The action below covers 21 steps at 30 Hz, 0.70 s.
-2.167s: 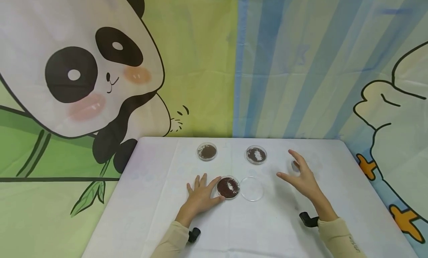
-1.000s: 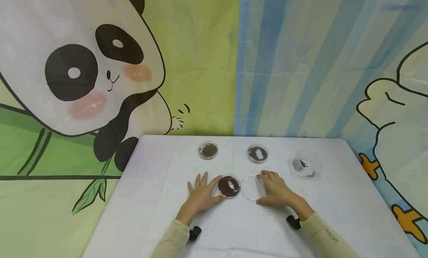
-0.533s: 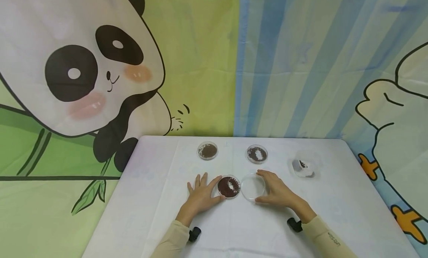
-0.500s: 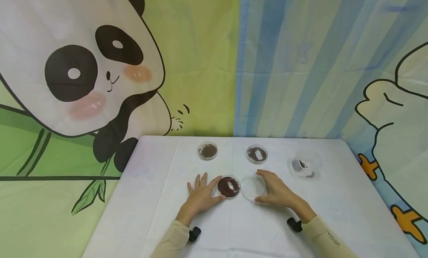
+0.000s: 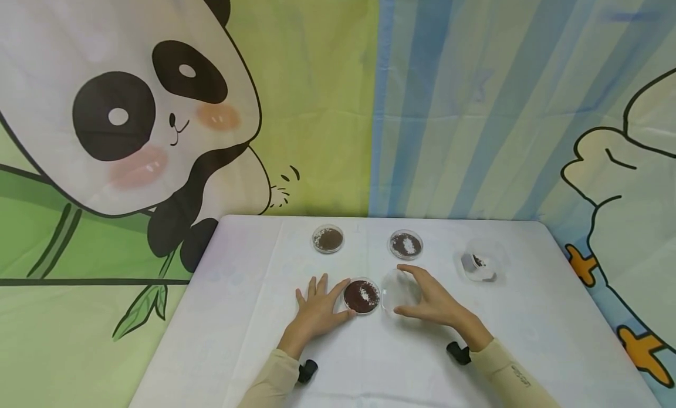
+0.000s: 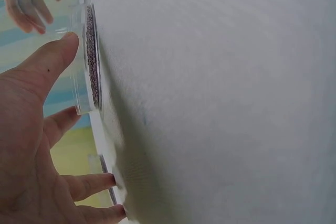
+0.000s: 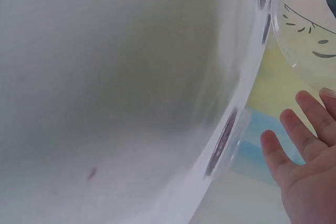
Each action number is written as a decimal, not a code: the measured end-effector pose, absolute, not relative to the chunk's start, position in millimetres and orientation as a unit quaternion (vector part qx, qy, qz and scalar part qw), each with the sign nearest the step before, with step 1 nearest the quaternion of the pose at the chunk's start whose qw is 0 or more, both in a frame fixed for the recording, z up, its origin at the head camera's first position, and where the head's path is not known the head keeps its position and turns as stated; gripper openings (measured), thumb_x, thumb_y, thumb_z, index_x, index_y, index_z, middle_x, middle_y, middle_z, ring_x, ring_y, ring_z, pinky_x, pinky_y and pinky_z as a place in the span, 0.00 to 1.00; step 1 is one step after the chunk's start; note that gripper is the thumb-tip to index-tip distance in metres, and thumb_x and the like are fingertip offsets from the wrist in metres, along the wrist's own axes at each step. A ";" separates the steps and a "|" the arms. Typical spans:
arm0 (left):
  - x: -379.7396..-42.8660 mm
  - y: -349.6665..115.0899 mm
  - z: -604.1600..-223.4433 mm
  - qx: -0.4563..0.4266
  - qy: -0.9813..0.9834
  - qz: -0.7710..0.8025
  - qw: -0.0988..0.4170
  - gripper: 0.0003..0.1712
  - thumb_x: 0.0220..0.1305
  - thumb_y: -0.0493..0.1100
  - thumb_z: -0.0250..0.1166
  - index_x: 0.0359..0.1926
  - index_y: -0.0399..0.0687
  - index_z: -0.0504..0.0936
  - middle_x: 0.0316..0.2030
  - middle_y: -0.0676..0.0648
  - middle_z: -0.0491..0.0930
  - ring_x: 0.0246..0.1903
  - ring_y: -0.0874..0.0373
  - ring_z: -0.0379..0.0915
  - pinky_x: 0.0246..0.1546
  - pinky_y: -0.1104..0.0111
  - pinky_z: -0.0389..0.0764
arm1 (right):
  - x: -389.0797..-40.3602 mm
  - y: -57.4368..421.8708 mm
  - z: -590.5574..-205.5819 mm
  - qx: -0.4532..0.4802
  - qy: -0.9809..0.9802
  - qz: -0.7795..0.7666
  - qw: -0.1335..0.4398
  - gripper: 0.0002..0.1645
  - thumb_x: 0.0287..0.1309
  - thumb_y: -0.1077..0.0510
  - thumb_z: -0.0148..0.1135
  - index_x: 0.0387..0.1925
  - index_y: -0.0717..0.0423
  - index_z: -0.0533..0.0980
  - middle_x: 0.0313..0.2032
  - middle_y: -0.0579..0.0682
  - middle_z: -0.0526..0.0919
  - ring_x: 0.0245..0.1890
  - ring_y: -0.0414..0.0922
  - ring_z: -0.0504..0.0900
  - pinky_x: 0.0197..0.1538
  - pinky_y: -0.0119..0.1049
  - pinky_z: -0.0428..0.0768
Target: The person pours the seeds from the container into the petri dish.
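In the head view my left hand (image 5: 315, 314) lies on the white table, its thumb and index finger pinching the sides of a petri dish (image 5: 361, 296) of dark brown granules. A white patch shows among the granules. The left wrist view has this dish (image 6: 92, 59) side-on, with the thumb against its rim. My right hand (image 5: 434, 299) grips a clear petri dish lid (image 5: 392, 290) by the edge, just right of the dish. Seen from the right wrist, the lid (image 7: 299, 30) is raised off the table, with the other fingers spread.
Two more petri dishes, one at the back left (image 5: 328, 239) and one at the back middle (image 5: 405, 245), hold brown granules. At the right is a clear container (image 5: 477, 267) with something black and white inside. Printed curtains (image 5: 306, 103) stand behind the table (image 5: 253, 255).
My right hand has come in from the right, taken hold of the clear lid and raised it off the table. My left hand stays at the dish.
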<state>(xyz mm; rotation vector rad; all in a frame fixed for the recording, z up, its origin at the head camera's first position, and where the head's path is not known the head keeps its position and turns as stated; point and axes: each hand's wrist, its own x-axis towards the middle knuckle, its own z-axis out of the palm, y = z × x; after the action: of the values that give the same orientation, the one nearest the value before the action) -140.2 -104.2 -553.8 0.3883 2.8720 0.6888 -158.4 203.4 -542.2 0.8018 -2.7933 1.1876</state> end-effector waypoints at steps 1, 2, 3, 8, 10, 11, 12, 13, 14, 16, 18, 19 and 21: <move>-140.0 -104.3 -553.5 0.129 0.961 0.230 0.082 0.44 0.59 0.69 0.66 0.74 0.69 0.65 0.74 0.30 0.52 0.72 0.26 0.39 0.59 0.24 0.38 | -159.1 201.2 -541.5 0.256 -0.889 0.380 0.001 0.59 0.44 0.38 0.80 0.72 0.55 0.63 0.68 0.52 0.69 0.68 0.54 0.66 0.64 0.58 0.68; -139.9 -104.4 -553.3 0.128 0.961 0.229 0.083 0.44 0.59 0.69 0.66 0.74 0.69 0.65 0.74 0.30 0.52 0.72 0.26 0.38 0.60 0.24 0.38 | -159.8 198.9 -540.7 0.258 -0.887 0.382 0.001 0.59 0.44 0.38 0.80 0.72 0.55 0.63 0.68 0.51 0.69 0.68 0.54 0.66 0.64 0.58 0.68; -139.7 -104.4 -553.0 0.128 0.962 0.228 0.084 0.44 0.59 0.69 0.66 0.74 0.69 0.64 0.74 0.31 0.52 0.72 0.26 0.38 0.60 0.24 0.38 | -160.5 196.5 -539.8 0.261 -0.885 0.386 0.001 0.59 0.44 0.38 0.80 0.71 0.56 0.62 0.68 0.52 0.69 0.68 0.54 0.66 0.65 0.58 0.67; -140.0 -105.0 -553.8 0.128 0.963 0.223 0.083 0.44 0.59 0.70 0.66 0.74 0.69 0.65 0.74 0.31 0.53 0.72 0.26 0.40 0.60 0.24 0.39 | -164.2 186.4 -536.9 0.275 -0.877 0.394 0.003 0.58 0.43 0.40 0.80 0.70 0.56 0.63 0.66 0.54 0.70 0.68 0.54 0.67 0.66 0.57 0.67; -140.2 -104.9 -554.2 0.129 0.963 0.221 0.083 0.44 0.59 0.70 0.66 0.74 0.70 0.64 0.73 0.30 0.53 0.72 0.26 0.40 0.60 0.24 0.39 | -165.1 183.5 -536.8 0.276 -0.877 0.393 0.003 0.57 0.43 0.40 0.80 0.70 0.55 0.63 0.66 0.53 0.70 0.68 0.54 0.67 0.66 0.56 0.67; -140.3 -104.8 -554.3 0.129 0.963 0.221 0.084 0.44 0.59 0.70 0.66 0.74 0.70 0.64 0.73 0.31 0.53 0.72 0.26 0.40 0.60 0.24 0.39 | -165.4 182.1 -536.8 0.277 -0.876 0.394 0.002 0.57 0.43 0.40 0.81 0.70 0.55 0.63 0.66 0.53 0.70 0.68 0.53 0.67 0.66 0.56 0.67; -140.3 -104.6 -554.2 0.129 0.963 0.221 0.083 0.44 0.59 0.70 0.66 0.74 0.70 0.64 0.73 0.30 0.53 0.72 0.26 0.40 0.60 0.24 0.39 | -165.6 180.8 -536.9 0.278 -0.876 0.395 0.004 0.57 0.43 0.40 0.81 0.70 0.55 0.63 0.66 0.53 0.71 0.68 0.53 0.67 0.66 0.56 0.67; -140.4 -104.5 -554.0 0.129 0.963 0.220 0.084 0.44 0.59 0.70 0.65 0.74 0.70 0.64 0.74 0.31 0.53 0.72 0.26 0.40 0.60 0.24 0.39 | -165.8 179.3 -537.0 0.279 -0.874 0.397 0.004 0.57 0.42 0.40 0.81 0.70 0.55 0.63 0.66 0.53 0.71 0.68 0.53 0.67 0.66 0.56 0.67; -140.4 -104.5 -554.1 0.128 0.964 0.219 0.085 0.44 0.59 0.70 0.65 0.75 0.70 0.64 0.74 0.31 0.53 0.72 0.26 0.39 0.60 0.24 0.39 | -166.1 177.7 -537.1 0.279 -0.874 0.399 0.004 0.58 0.42 0.41 0.81 0.70 0.55 0.63 0.66 0.52 0.70 0.68 0.53 0.67 0.66 0.56 0.67; -140.6 -104.3 -554.3 0.128 0.963 0.219 0.086 0.44 0.59 0.70 0.65 0.75 0.70 0.64 0.74 0.31 0.52 0.72 0.26 0.39 0.60 0.24 0.39 | -166.9 174.2 -537.7 0.283 -0.871 0.402 0.004 0.58 0.42 0.41 0.81 0.71 0.55 0.62 0.67 0.51 0.70 0.68 0.52 0.66 0.67 0.56 0.66; -140.7 -104.4 -554.6 0.129 0.963 0.220 0.084 0.44 0.59 0.70 0.65 0.74 0.70 0.64 0.74 0.31 0.52 0.72 0.26 0.39 0.60 0.24 0.39 | -168.0 170.2 -538.4 0.291 -0.867 0.405 0.004 0.58 0.43 0.42 0.81 0.71 0.57 0.62 0.67 0.51 0.69 0.69 0.52 0.65 0.67 0.56 0.65; -140.7 -104.5 -554.4 0.128 0.964 0.218 0.085 0.44 0.59 0.70 0.65 0.75 0.70 0.64 0.74 0.31 0.52 0.72 0.26 0.39 0.60 0.24 0.39 | -168.6 167.8 -538.6 0.293 -0.865 0.407 0.001 0.58 0.43 0.43 0.81 0.71 0.58 0.61 0.67 0.51 0.69 0.69 0.52 0.65 0.68 0.55 0.64; -141.0 -104.6 -554.3 0.129 0.964 0.217 0.085 0.44 0.59 0.70 0.65 0.75 0.70 0.64 0.74 0.31 0.52 0.72 0.26 0.39 0.59 0.24 0.39 | -170.2 163.2 -539.3 0.301 -0.862 0.407 -0.003 0.59 0.44 0.43 0.80 0.72 0.58 0.61 0.68 0.50 0.68 0.70 0.51 0.64 0.68 0.55 0.64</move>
<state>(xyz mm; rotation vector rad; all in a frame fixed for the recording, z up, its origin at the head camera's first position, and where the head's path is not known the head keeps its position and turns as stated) -141.0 -104.6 -554.3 0.3855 2.8743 0.6487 -170.2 163.2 -539.3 0.9489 -2.7149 1.2806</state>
